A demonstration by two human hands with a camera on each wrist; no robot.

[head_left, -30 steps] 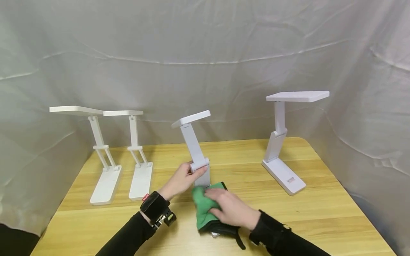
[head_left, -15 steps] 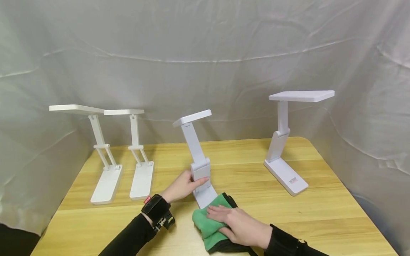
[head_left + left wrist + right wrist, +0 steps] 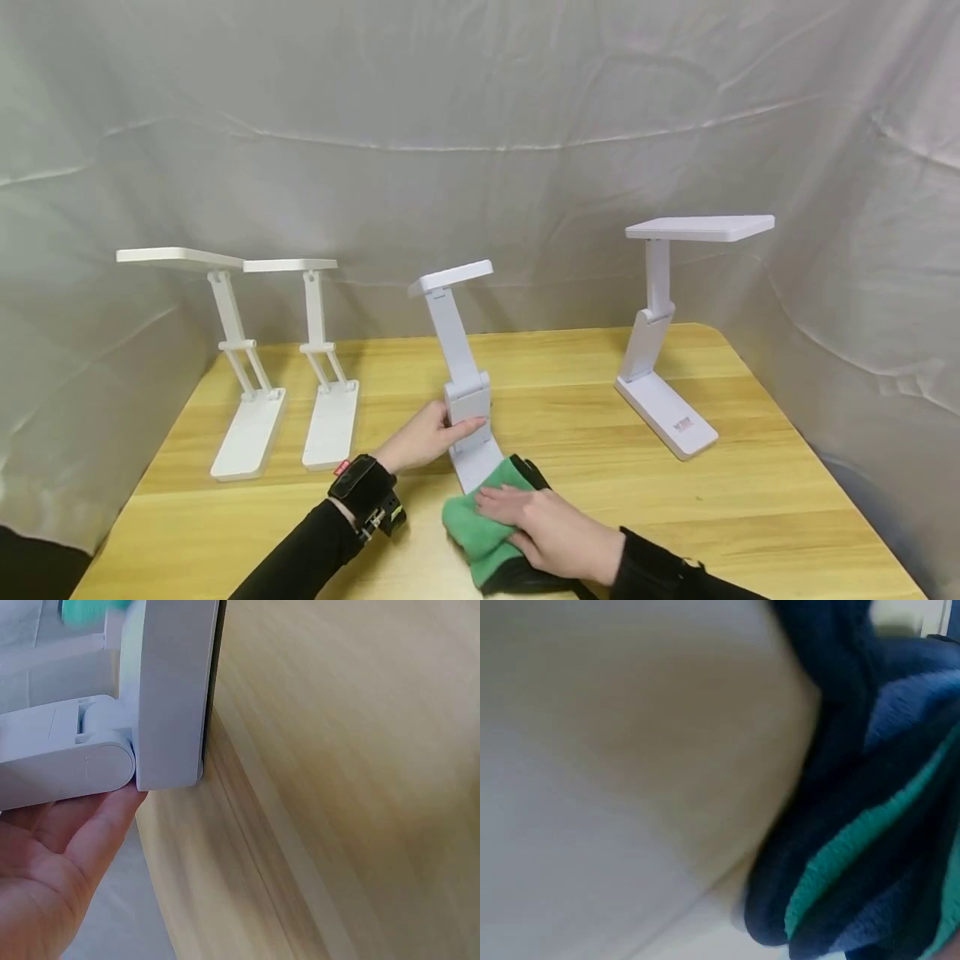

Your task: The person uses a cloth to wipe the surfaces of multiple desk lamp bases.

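Observation:
A white folding desk lamp [image 3: 453, 333] stands mid-table with its flat head tilted up. My left hand [image 3: 420, 437] grips its lower arm just above the base, thumb across the front. In the left wrist view, that hand's fingers [image 3: 101, 832] lie under the arm hinge [image 3: 109, 761], beside the base [image 3: 172, 697]. My right hand [image 3: 551, 533] holds a folded green cloth [image 3: 480, 533] with dark edging, pressed over the front of the lamp's base. The cloth hides that end. Folds of the cloth [image 3: 840, 862] fill the right side of the right wrist view.
Two more white lamps stand unfolded on the left, an outer lamp [image 3: 247, 433] and an inner lamp [image 3: 330, 425]. Another white lamp [image 3: 667, 412] with a small printed mark stands at the right. A grey curtain [image 3: 480, 200] hangs behind the wooden table [image 3: 750, 500].
My right hand has slid the cloth down the base toward me, uncovering its rear part, then shifted slightly left. My left hand has moved its hold a little lower on the lamp arm.

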